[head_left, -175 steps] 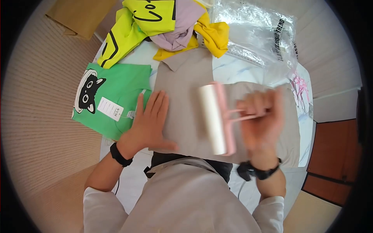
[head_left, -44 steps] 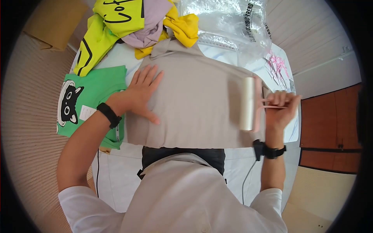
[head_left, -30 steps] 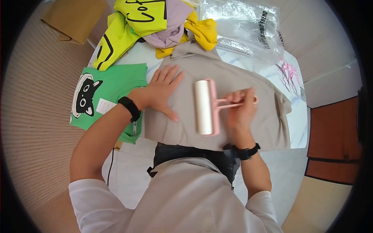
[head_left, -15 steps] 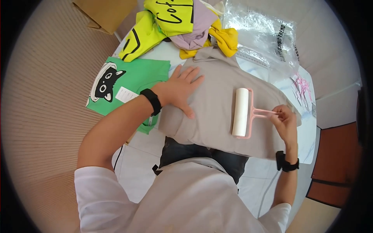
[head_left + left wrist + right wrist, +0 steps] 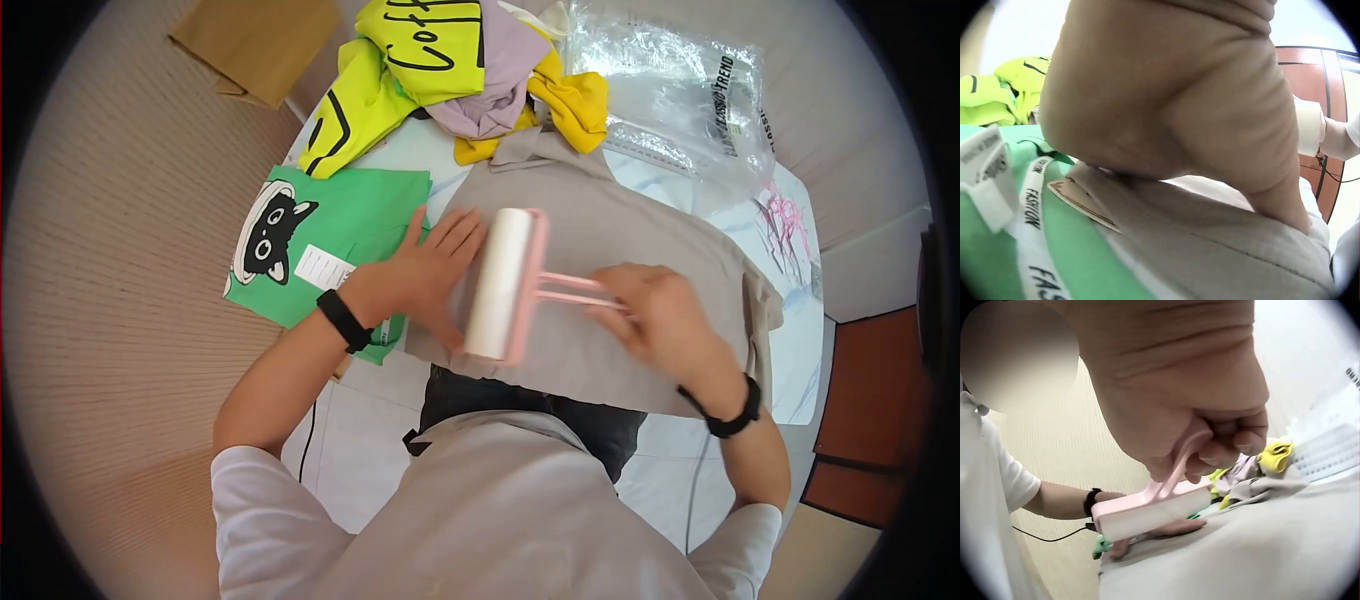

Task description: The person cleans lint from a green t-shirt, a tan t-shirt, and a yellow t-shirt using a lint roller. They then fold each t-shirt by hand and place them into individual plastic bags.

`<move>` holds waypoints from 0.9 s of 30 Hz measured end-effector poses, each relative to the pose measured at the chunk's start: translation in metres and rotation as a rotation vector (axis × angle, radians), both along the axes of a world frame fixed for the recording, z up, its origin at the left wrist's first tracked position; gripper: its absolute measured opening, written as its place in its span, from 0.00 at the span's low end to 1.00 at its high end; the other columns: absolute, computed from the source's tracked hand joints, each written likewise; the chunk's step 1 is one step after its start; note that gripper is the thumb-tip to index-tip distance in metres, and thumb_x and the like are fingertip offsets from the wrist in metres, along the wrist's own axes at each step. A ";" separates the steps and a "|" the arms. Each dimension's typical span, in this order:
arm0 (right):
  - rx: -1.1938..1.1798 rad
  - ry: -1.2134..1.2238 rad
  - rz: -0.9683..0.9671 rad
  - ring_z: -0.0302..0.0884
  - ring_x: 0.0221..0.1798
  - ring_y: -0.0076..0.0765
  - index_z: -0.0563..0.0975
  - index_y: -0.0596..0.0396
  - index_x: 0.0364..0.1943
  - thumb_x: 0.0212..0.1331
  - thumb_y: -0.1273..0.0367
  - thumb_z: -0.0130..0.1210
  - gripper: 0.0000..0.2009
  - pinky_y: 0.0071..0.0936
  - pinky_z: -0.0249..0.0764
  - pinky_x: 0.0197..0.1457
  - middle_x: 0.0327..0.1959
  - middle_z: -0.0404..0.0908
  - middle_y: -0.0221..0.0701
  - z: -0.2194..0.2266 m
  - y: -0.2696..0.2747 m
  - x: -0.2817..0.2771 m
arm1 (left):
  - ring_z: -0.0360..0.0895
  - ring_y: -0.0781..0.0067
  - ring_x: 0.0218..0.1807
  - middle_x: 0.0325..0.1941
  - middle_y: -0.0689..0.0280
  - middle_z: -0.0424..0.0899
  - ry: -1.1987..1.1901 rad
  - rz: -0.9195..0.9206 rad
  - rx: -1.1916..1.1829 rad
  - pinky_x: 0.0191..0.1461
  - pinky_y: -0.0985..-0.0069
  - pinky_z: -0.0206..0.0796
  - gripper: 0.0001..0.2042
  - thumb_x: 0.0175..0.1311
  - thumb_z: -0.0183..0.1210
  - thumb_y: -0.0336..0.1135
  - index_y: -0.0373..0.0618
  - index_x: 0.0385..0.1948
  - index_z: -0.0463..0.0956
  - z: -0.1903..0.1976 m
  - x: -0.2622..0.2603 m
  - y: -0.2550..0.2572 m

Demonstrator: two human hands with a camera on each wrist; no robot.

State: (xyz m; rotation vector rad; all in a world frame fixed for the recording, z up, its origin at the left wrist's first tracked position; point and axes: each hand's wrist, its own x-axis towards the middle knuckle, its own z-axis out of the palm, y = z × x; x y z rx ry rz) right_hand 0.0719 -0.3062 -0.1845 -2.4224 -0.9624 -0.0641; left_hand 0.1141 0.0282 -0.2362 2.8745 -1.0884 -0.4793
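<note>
My right hand [image 5: 665,320] grips the thin pink handle of a lint roller [image 5: 500,285] with a white roll. Its roll lies over the left part of a grey-beige garment [image 5: 640,225], right beside my left hand [image 5: 425,280]. That left hand rests with spread fingers on the garment's left side, thumb close to the roll. In the right wrist view, curled fingers [image 5: 1216,453] wrap the lint roller's handle [image 5: 1188,456]. The left wrist view shows the left palm [image 5: 1166,106] pressing on the garment's edge [image 5: 1166,219].
A folded green shirt [image 5: 385,205] with a cat print and a white tag [image 5: 322,268] lies at the left. Behind are bunched yellow-green [image 5: 435,60], lilac and yellow clothes. A clear plastic bag [image 5: 660,85] and pink strings [image 5: 785,225] lie at the right.
The lint roller has gone back and forth across the garment, lately leftward toward my left hand. Since the oldest frame, the garment's right side has been rearranged into a slanting edge.
</note>
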 end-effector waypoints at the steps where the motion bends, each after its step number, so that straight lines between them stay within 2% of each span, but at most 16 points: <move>1: -0.070 -0.012 0.006 0.82 0.34 0.51 0.80 0.54 0.51 0.64 0.62 0.64 0.16 0.43 0.76 0.38 0.31 0.81 0.39 -0.005 0.011 -0.001 | 0.35 0.43 0.88 0.86 0.43 0.42 0.012 -0.005 0.017 0.83 0.32 0.28 0.75 0.29 0.81 0.64 0.33 0.80 0.42 0.002 0.002 0.001; 3: -0.211 -0.027 0.025 0.82 0.34 0.50 0.78 0.52 0.55 0.65 0.63 0.63 0.17 0.44 0.77 0.39 0.31 0.81 0.37 -0.017 0.025 -0.004 | 0.33 0.43 0.88 0.86 0.43 0.40 0.042 -0.011 0.051 0.83 0.32 0.27 0.76 0.29 0.81 0.64 0.33 0.80 0.41 0.008 0.003 0.003; 6: -0.194 -0.045 0.010 0.81 0.31 0.47 0.78 0.48 0.57 0.63 0.65 0.63 0.18 0.41 0.76 0.35 0.32 0.81 0.35 -0.040 0.023 -0.006 | 0.33 0.42 0.88 0.86 0.43 0.40 0.010 -0.025 0.020 0.83 0.32 0.26 0.76 0.28 0.81 0.63 0.32 0.80 0.41 0.003 0.001 0.005; 9: -0.018 -0.080 0.043 0.81 0.30 0.42 0.78 0.44 0.61 0.61 0.69 0.60 0.22 0.37 0.74 0.30 0.32 0.80 0.34 -0.045 0.041 -0.008 | 0.33 0.42 0.88 0.86 0.42 0.40 -0.010 -0.016 0.079 0.84 0.33 0.24 0.77 0.24 0.82 0.62 0.32 0.80 0.42 0.004 0.002 -0.003; 12: -0.260 -0.167 0.113 0.80 0.27 0.35 0.76 0.40 0.68 0.59 0.72 0.59 0.28 0.33 0.71 0.25 0.29 0.76 0.31 -0.038 0.029 -0.006 | 0.37 0.42 0.87 0.85 0.42 0.44 -0.024 -0.024 0.128 0.84 0.34 0.24 0.76 0.25 0.81 0.65 0.30 0.79 0.45 0.011 0.002 -0.007; 15: -0.304 -0.207 0.177 0.75 0.23 0.30 0.74 0.39 0.72 0.59 0.72 0.57 0.32 0.33 0.69 0.22 0.25 0.71 0.28 -0.035 -0.020 -0.004 | 0.34 0.45 0.88 0.86 0.43 0.41 0.018 -0.015 0.123 0.84 0.35 0.21 0.78 0.22 0.82 0.63 0.31 0.80 0.42 0.011 0.004 -0.005; 19: -0.346 -0.248 0.103 0.65 0.19 0.29 0.81 0.38 0.66 0.54 0.70 0.65 0.30 0.30 0.64 0.21 0.21 0.62 0.24 -0.035 -0.122 -0.020 | 0.35 0.46 0.88 0.86 0.43 0.41 0.030 -0.019 0.115 0.85 0.36 0.21 0.77 0.24 0.81 0.62 0.31 0.80 0.42 0.013 0.007 -0.005; 23: -0.416 -0.165 0.009 0.62 0.18 0.31 0.82 0.40 0.66 0.52 0.68 0.69 0.31 0.31 0.63 0.22 0.20 0.60 0.25 -0.022 -0.216 -0.046 | 0.35 0.44 0.88 0.86 0.42 0.42 0.041 -0.023 0.133 0.84 0.35 0.21 0.77 0.25 0.81 0.63 0.31 0.80 0.43 0.017 0.007 -0.008; 27: -0.444 -0.135 -0.032 0.61 0.18 0.31 0.81 0.40 0.67 0.54 0.68 0.68 0.30 0.31 0.62 0.23 0.19 0.59 0.25 -0.019 -0.238 -0.056 | 0.36 0.40 0.87 0.85 0.40 0.43 0.016 -0.055 0.271 0.84 0.34 0.22 0.75 0.28 0.80 0.65 0.30 0.79 0.45 0.023 0.007 -0.021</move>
